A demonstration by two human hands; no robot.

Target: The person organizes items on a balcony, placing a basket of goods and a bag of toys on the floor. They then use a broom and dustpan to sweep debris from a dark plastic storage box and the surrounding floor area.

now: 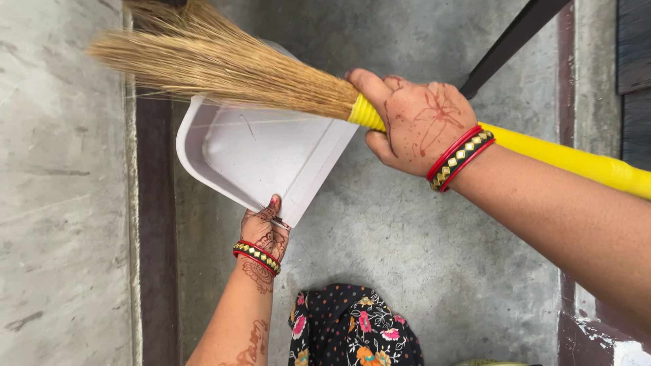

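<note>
Centre frame, the right hand (415,122) wraps its fingers tight round the yellow handle (569,159) of a grass broom (224,64), gripping just behind the bristles, seemingly for close control of the sweeping end, which fans toward the upper left. Below it the left hand (266,227) pinches the rear edge of a white dustpan (271,152), tilting its open mouth under the bristles over the grey concrete floor (434,257). No packages, labels or signs show; patterned dark fabric (352,329) sits bottom centre
</note>
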